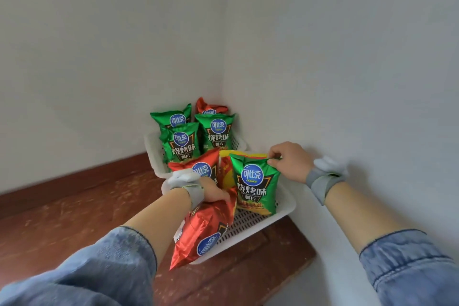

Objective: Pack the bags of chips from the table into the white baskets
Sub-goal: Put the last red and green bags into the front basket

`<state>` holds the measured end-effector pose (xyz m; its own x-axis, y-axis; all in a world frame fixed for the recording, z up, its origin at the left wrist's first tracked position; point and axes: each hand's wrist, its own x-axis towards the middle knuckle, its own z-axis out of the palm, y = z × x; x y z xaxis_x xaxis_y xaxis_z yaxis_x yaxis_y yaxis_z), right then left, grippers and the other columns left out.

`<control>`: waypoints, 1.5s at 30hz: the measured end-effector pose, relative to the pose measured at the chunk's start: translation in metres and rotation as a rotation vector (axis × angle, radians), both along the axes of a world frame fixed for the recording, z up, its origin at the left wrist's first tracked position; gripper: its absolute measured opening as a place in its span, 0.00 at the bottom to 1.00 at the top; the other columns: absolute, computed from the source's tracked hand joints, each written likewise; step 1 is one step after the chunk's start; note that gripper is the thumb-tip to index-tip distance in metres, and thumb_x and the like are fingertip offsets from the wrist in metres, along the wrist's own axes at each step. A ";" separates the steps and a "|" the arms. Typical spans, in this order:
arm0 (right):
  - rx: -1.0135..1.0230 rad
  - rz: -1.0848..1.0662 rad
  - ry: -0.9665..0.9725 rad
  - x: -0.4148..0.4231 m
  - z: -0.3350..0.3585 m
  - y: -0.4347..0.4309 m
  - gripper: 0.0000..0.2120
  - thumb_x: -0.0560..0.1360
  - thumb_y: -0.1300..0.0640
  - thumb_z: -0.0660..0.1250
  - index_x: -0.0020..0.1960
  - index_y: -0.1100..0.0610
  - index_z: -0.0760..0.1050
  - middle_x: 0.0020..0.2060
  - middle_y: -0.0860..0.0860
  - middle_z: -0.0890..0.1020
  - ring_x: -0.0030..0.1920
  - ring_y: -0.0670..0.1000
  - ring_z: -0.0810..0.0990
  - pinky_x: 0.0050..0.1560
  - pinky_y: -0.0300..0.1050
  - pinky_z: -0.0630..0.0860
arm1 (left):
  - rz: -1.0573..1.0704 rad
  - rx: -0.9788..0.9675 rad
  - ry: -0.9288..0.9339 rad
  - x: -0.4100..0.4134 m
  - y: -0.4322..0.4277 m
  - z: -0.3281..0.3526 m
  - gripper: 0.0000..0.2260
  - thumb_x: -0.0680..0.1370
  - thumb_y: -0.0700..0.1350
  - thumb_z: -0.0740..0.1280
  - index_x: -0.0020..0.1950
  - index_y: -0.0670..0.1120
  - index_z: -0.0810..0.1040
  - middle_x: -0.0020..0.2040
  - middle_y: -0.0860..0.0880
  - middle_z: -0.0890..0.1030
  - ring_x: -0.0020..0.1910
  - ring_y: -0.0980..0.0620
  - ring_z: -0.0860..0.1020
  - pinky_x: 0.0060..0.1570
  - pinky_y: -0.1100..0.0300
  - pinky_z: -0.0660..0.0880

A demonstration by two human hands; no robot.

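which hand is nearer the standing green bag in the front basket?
Right. The right hand pinches the top corner of the green bag; the left hand is beside it, gripping the red bag.

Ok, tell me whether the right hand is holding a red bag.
No, the right hand pinches the top corner of a green bag standing in the near basket.

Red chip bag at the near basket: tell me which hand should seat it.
Left. The left hand already grips the red bag over the near basket; the right hand is pinching the green bag.
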<state>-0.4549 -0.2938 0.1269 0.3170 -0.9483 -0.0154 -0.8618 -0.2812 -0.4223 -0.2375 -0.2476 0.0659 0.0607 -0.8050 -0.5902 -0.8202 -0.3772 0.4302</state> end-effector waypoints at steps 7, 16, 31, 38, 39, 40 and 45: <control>0.112 -0.013 0.120 0.004 -0.012 -0.003 0.12 0.69 0.64 0.64 0.50 0.56 0.81 0.53 0.54 0.83 0.54 0.56 0.79 0.52 0.44 0.74 | 0.017 -0.009 0.073 0.013 0.015 0.016 0.33 0.71 0.71 0.58 0.58 0.46 0.79 0.55 0.44 0.81 0.43 0.48 0.79 0.38 0.61 0.75; 0.066 0.028 0.287 0.034 -0.033 0.006 0.23 0.65 0.56 0.65 0.60 0.48 0.72 0.56 0.53 0.79 0.60 0.57 0.74 0.56 0.52 0.65 | -0.049 -0.060 0.431 0.036 0.087 0.026 0.44 0.64 0.66 0.73 0.74 0.59 0.55 0.67 0.54 0.70 0.61 0.53 0.73 0.51 0.62 0.74; -0.019 0.124 0.511 0.040 -0.016 0.006 0.37 0.56 0.41 0.76 0.61 0.47 0.67 0.54 0.51 0.80 0.54 0.59 0.79 0.46 0.53 0.60 | -0.217 -0.278 -0.210 0.016 0.064 0.052 0.29 0.66 0.48 0.74 0.63 0.46 0.66 0.56 0.43 0.75 0.53 0.43 0.77 0.50 0.53 0.77; 0.087 0.185 0.648 0.048 -0.023 0.005 0.39 0.61 0.44 0.76 0.68 0.43 0.65 0.62 0.51 0.77 0.65 0.57 0.69 0.64 0.61 0.59 | -0.285 -0.308 -0.172 0.006 0.023 0.026 0.28 0.67 0.46 0.75 0.62 0.44 0.67 0.55 0.42 0.79 0.51 0.42 0.78 0.47 0.51 0.76; 0.089 0.183 0.656 0.051 -0.024 0.004 0.38 0.62 0.45 0.76 0.69 0.43 0.64 0.63 0.52 0.76 0.66 0.57 0.67 0.64 0.61 0.59 | -0.273 -0.329 -0.151 0.006 0.019 0.024 0.29 0.67 0.47 0.75 0.62 0.43 0.66 0.54 0.42 0.79 0.49 0.42 0.77 0.44 0.52 0.74; 0.101 0.187 0.655 0.053 -0.023 0.003 0.39 0.63 0.46 0.76 0.70 0.44 0.64 0.64 0.52 0.75 0.66 0.57 0.67 0.63 0.59 0.61 | -0.285 -0.338 -0.143 0.008 0.017 0.023 0.29 0.67 0.47 0.75 0.62 0.43 0.65 0.52 0.43 0.78 0.48 0.43 0.77 0.42 0.53 0.72; 0.200 0.198 0.513 0.053 -0.019 -0.006 0.38 0.64 0.53 0.76 0.71 0.48 0.65 0.69 0.51 0.72 0.67 0.56 0.70 0.50 0.43 0.60 | -0.381 -0.355 -0.108 0.026 0.007 0.021 0.26 0.73 0.51 0.71 0.69 0.45 0.69 0.64 0.44 0.77 0.61 0.43 0.75 0.54 0.56 0.71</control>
